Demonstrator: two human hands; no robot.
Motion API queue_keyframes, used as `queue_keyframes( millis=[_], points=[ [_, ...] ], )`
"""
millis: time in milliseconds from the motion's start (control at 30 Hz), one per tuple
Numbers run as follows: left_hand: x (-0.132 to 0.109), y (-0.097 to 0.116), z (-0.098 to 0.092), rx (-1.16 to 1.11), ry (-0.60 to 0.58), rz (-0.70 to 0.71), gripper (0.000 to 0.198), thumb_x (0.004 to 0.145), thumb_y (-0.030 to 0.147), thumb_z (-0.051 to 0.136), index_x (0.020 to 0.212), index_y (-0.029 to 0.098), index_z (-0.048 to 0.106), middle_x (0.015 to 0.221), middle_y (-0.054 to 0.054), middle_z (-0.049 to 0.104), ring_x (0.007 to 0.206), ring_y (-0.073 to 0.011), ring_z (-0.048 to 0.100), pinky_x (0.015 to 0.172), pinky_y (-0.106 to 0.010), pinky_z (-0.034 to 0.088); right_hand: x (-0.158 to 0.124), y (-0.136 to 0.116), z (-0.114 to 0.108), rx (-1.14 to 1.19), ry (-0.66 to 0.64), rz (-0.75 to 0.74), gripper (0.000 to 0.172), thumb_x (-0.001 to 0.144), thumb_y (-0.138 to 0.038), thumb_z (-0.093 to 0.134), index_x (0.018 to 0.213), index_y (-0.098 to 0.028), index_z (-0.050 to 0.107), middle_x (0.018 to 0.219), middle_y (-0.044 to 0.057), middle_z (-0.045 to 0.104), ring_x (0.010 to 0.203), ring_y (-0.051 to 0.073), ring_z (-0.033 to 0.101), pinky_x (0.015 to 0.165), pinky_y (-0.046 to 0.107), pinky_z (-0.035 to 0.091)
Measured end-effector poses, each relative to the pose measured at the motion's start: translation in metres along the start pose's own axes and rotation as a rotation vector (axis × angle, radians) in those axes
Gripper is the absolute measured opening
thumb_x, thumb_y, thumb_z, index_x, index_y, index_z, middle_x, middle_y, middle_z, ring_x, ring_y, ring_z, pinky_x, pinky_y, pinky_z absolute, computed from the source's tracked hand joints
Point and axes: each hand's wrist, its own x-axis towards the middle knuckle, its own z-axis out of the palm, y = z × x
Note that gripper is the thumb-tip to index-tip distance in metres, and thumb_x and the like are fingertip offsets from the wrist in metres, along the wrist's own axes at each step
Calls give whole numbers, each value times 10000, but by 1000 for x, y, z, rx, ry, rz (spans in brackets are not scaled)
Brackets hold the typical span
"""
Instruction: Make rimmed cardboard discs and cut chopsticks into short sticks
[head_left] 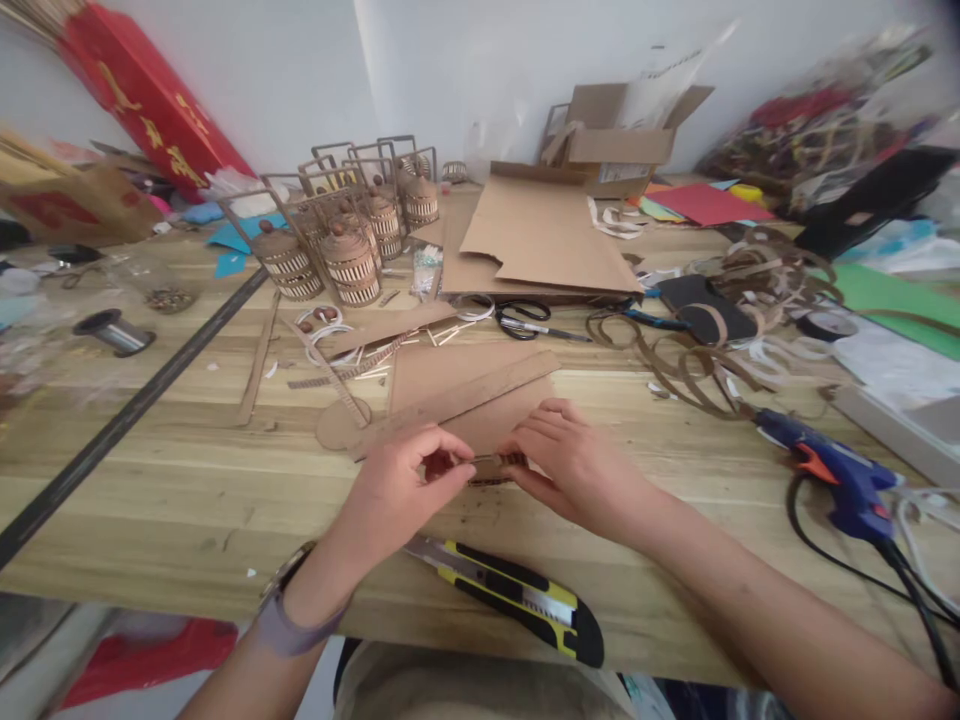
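Observation:
Both hands meet over the near part of the table, pinching a small, narrow cardboard strip [486, 461] between them. My left hand [401, 490] grips its left end with thumb and forefinger. At the other end, the fingers of my right hand [574, 460] are closed and partly hide the strip. Just beyond lies a flat cardboard sheet [517, 405] with a long cardboard strip [457, 395] across it. A cardboard disc [341, 425] rests left of the sheet. Between my forearms lies a yellow and black utility knife [517, 595].
Several small lantern-like models [352, 265] with handles stand at the back left. A blue glue gun [832, 470] with its cable lies at right, below tangled brown strips [750, 280]. Scissors [517, 315], stacked cardboard [532, 230] and a long dark bar [142, 400] also occupy the table.

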Motion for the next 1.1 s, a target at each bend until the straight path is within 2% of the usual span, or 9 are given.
queue_keyframes(
  millis=[100, 233, 367, 567, 667, 733, 800, 967, 1100],
  points=[
    [9, 3, 9, 16, -26, 92, 90, 803, 177, 621, 853, 198, 692, 729, 25, 650, 653, -113, 574, 625, -216, 460, 0, 0, 1, -1, -6, 13, 159, 960, -229, 501, 896, -174, 636, 788, 46, 672, 769, 187, 590, 825, 340, 362],
    [13, 2, 11, 4, -52, 94, 187, 823, 197, 627, 1007, 199, 661, 719, 35, 654, 649, -117, 587, 602, -212, 462, 0, 0, 2, 8, -5, 25, 164, 961, -256, 522, 899, -166, 645, 803, 54, 680, 782, 195, 599, 817, 344, 368],
    [12, 2, 10, 57, -75, 146, 105, 865, 191, 589, 912, 206, 683, 779, 23, 669, 672, -109, 584, 615, -207, 454, -1, 1, 3, 28, 0, 31, 162, 958, -262, 530, 894, -167, 644, 791, 48, 681, 767, 188, 601, 827, 347, 371],
    [10, 1, 16, 130, -21, 240, 91, 866, 144, 581, 846, 175, 665, 783, 2, 610, 697, -117, 570, 652, -222, 456, -3, 2, 5, 48, 26, 24, 131, 942, -229, 540, 857, -168, 620, 763, 40, 663, 740, 184, 576, 802, 344, 383],
    [11, -2, 16, 157, -1, 277, 57, 853, 172, 626, 897, 163, 661, 898, -36, 612, 772, -141, 588, 702, -251, 477, -6, 5, 7, 58, 41, 25, 104, 936, -209, 542, 868, -173, 612, 775, 45, 661, 738, 187, 572, 773, 338, 398],
    [12, -5, 15, 188, 8, 286, 187, 801, 180, 699, 979, 156, 650, 968, -56, 628, 839, -172, 601, 753, -287, 490, -9, 7, 10, 82, 77, 47, 89, 926, -200, 546, 866, -178, 607, 773, 47, 657, 742, 191, 578, 744, 329, 414],
    [14, -7, 13, 207, -5, 249, 272, 777, 144, 714, 1038, 166, 640, 952, -45, 655, 853, -183, 615, 777, -304, 493, -11, 9, 11, 136, 105, 107, 77, 906, -197, 553, 852, -190, 607, 761, 43, 655, 749, 194, 592, 711, 316, 431],
    [21, -12, 5, 130, 3, 82, 154, 849, 127, 602, 963, 207, 667, 877, -6, 697, 807, -158, 648, 761, -278, 503, -5, 13, 8, 427, 110, 443, 96, 852, -314, 577, 828, -231, 618, 772, 16, 679, 722, 180, 622, 648, 286, 469],
    [32, -27, -5, 110, 58, -50, 161, 888, 206, 557, 1001, 222, 671, 920, -12, 724, 861, -177, 674, 752, -279, 530, 3, 29, 1, 702, 208, 695, 332, 739, -537, 681, 851, -225, 651, 765, 18, 684, 726, 191, 621, 675, 305, 478]
  ],
)
